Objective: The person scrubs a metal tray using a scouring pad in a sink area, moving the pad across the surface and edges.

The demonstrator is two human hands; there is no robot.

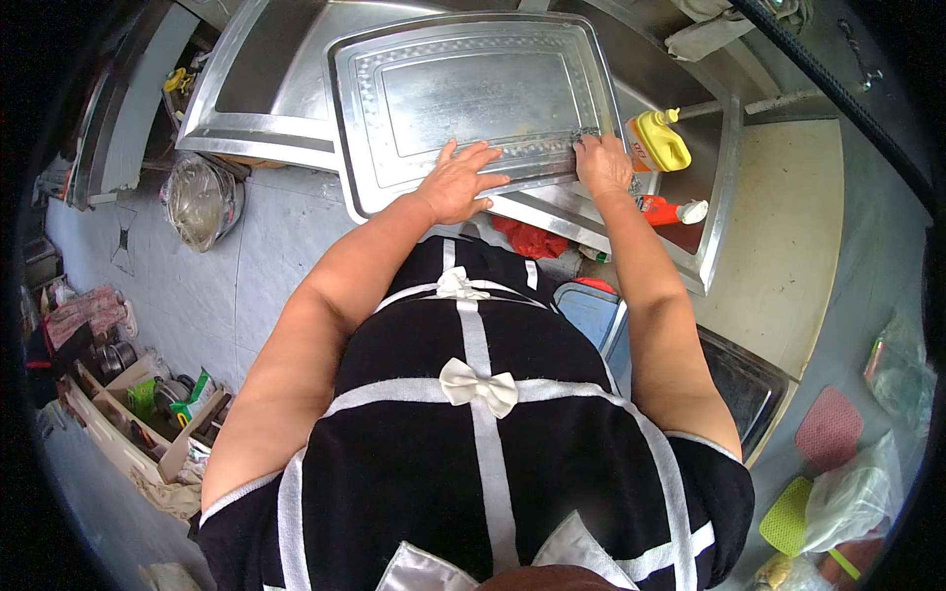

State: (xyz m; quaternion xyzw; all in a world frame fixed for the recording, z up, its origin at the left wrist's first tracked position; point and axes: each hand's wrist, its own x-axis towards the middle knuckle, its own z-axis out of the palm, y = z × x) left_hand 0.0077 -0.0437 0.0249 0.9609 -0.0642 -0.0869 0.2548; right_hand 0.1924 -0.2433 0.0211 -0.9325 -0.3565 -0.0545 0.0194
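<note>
Left hand (455,185), fingers spread, steadying tray (448,94) over sink (261,135); right hand (602,165), fingers curled, pinching scourer (586,132) against tray. Scrubbing seemingly in hand; next stroke calling for firm bracing.

Kitchen; steel sink (251,133) is standing ahead; metal tray (473,89) is overlapping it; yellow bottle (660,141) is sitting beside tray.

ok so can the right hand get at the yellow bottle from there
Likely yes: the right hand is close beside the yellow bottle, with nothing tall between, though its fingers seem curled on a scrubber.
</note>
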